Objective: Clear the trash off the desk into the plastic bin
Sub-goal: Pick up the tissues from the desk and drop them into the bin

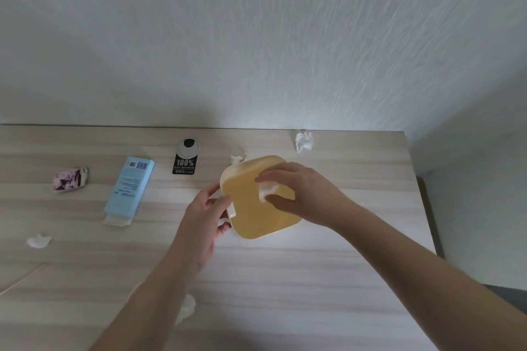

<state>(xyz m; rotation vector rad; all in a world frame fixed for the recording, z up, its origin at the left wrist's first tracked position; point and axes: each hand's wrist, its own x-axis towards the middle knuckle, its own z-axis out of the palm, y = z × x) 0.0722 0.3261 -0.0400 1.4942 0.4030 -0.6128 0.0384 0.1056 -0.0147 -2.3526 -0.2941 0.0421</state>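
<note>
Over the yellow bin [256, 208], my right hand [302, 194] pinches a small white tissue [266, 190] in its fingers [281, 204]. My left hand [204, 216] grips the bin's left edge, and the bin tilts toward me in the middle of the counter [285, 279]. More white tissue bits lie around: one [303, 141] by the back wall, one [39, 240] far left, one [188, 305] under my left arm. A blue box [129, 189], a pink wrapper [71, 179] and a black tag [185, 161] sit on the left.
</note>
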